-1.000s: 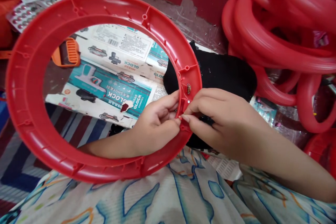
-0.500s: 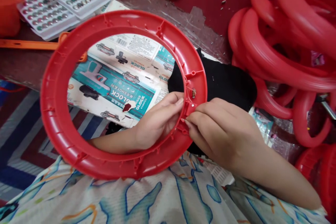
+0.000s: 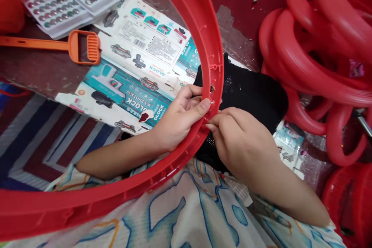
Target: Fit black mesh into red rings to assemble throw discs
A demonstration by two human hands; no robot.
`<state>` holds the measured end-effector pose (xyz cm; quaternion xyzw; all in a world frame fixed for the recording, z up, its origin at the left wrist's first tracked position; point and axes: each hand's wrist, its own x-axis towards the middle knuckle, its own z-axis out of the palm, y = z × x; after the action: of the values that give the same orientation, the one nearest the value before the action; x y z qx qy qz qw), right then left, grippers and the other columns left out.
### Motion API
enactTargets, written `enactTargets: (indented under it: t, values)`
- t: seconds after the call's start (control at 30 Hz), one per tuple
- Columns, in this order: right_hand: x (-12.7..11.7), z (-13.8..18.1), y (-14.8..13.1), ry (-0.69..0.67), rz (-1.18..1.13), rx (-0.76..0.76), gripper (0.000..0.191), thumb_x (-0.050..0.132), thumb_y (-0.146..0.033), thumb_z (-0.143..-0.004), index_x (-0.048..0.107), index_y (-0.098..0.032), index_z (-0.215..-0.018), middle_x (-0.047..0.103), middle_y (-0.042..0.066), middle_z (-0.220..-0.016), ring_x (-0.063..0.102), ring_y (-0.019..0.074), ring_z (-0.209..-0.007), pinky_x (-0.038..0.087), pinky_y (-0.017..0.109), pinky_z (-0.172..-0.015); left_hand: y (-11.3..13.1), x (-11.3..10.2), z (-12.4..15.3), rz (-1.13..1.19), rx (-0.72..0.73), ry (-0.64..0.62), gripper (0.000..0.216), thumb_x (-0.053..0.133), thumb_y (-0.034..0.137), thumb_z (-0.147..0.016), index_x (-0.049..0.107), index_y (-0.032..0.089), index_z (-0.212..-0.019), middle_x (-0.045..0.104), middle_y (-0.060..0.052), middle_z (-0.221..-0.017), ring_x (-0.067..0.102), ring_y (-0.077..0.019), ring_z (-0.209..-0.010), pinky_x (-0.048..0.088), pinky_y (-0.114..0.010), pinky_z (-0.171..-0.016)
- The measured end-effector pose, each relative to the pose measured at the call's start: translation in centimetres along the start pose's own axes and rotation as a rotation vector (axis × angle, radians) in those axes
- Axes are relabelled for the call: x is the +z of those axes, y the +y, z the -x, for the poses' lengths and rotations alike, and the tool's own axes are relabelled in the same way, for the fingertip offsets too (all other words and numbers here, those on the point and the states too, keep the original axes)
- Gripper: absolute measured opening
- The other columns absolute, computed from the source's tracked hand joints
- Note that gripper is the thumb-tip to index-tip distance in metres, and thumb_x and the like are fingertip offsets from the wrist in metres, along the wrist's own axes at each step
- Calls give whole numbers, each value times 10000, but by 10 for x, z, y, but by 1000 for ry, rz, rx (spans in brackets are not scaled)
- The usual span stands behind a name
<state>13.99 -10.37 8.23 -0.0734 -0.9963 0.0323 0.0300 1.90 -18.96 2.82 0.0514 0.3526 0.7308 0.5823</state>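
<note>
Okay, heap of glossy red plastic rings [image 3: 290,42] at the right; large open-channelled red plastic ring [image 3: 211,38], tilted over the person's pale patterned clothing [image 3: 174,209], partly out of view; white-and-teal printed cardboard [image 3: 139,97] beneath its opening; black cloth [image 3: 255,93] overlapping that; left hand [image 3: 183,115] with its grip closed on the ring, thumb across the inner wall; right hand [image 3: 241,137] with its grip pinched together at the channel, anything between fingertips too small to tell; tiny brownish part [image 3: 212,89] inside the channel.
</note>
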Motion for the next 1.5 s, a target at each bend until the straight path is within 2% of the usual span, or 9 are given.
enactTargets:
  t: [0.2, 0.5, 0.63, 0.8, 0.9, 1.1, 1.2, 1.37, 1.5]
  values:
    - [-4, -17, -15, 32, 229, 18, 207, 502, -112, -916, 574, -185, -736, 599, 68, -666, 557, 214, -612, 413, 340, -532, 6, -2, -7, -111, 95, 95, 161, 594, 123, -913, 477, 232, -931, 688, 50, -778, 671, -121, -600, 541, -226, -544]
    - [-7, -49, -7, 118, 276, -323, 273, 442, -80, -941, 636, -159, -765, 585, 52, -649, 531, 207, -619, 344, 340, -520, 14, -10, -5, -28, 104, 159, 224, 514, -35, -912, 527, 185, -873, 693, 59, -690, 627, -33, -565, 475, -98, -557]
    - [4, -53, 9, 114, -29, -204, 242, 452, -147, -974, 645, -118, -831, 648, 90, -786, 566, 201, -711, 429, 325, -621, 15, -12, -4, 77, 114, 112, 197, 529, 4, -925, 527, 187, -852, 686, 66, -692, 626, -31, -567, 494, -96, -561]
    - [6, -52, 21, -92, -697, 120, 261, 553, -205, -951, 586, -160, -696, 566, -19, -649, 488, 99, -588, 393, 252, -580, 13, -13, -2, 91, 110, 124, 165, 579, 23, -896, 552, 178, -848, 703, 42, -771, 650, -43, -652, 539, -118, -648]
    - [7, -48, 23, -132, -872, 218, 225, 582, -226, -941, 623, -163, -729, 595, -21, -677, 521, 98, -612, 426, 248, -597, 12, -12, -2, 85, 75, 144, 146, 592, 47, -895, 551, 185, -870, 695, 44, -782, 644, -48, -642, 538, -126, -632]
    - [12, -34, 21, 137, -495, -74, 132, 546, -174, -962, 672, -137, -973, 709, 102, -983, 647, 178, -882, 536, 318, -792, 16, -10, -4, 47, 137, 139, 157, 587, 75, -906, 500, 204, -883, 672, 50, -767, 639, -62, -662, 530, -144, -648]
    - [13, -31, 16, 199, -345, -121, 170, 574, -219, -953, 677, -105, -1025, 717, 141, -1000, 652, 209, -882, 544, 351, -782, 18, -9, -5, 7, 143, 138, 141, 565, 106, -926, 478, 215, -903, 668, 46, -780, 658, -88, -669, 545, -184, -634]
    - [13, -36, 1, 126, -632, 243, 202, 595, -235, -927, 666, -155, -755, 675, 27, -732, 608, 134, -677, 467, 273, -648, 16, -9, -5, -17, 185, 139, 160, 568, 103, -918, 462, 219, -886, 667, 52, -764, 669, -89, -658, 544, -183, -640]
    - [15, -41, -9, 60, -1043, 519, 202, 635, -284, -881, 662, -170, -716, 702, 13, -728, 600, 125, -652, 468, 271, -637, 19, -12, -3, -52, 236, 153, 163, 616, 128, -906, 487, 221, -874, 669, 56, -752, 654, -72, -636, 510, -148, -603]
